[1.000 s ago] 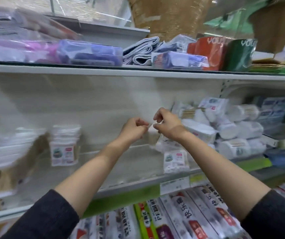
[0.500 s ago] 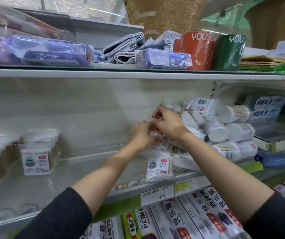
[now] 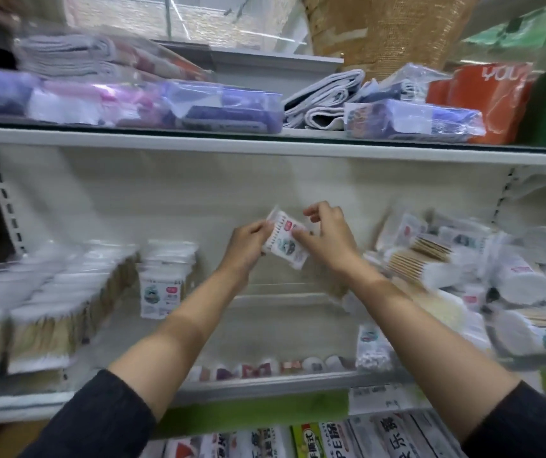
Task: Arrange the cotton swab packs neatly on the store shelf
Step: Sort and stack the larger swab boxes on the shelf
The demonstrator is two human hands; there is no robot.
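Both hands are up off the pile now, holding a single cotton swab pack in the air in front of the shelf's back panel; half a second ago they were buried in the heap on the right. The left hand grips its lower-left end with curled fingers, and the right hand pinches the right side, index finger lifted. The pack is tilted, top leaning toward 11 o'clock.

Near to far: the shelf's front edge runs under the forearms, with a bare stretch of shelf floor behind it, right below the hands. At 9 o'clock a neat upright row of packs ends just left of that gap. At 3 o'clock the messy heap of packs crowds the right side.
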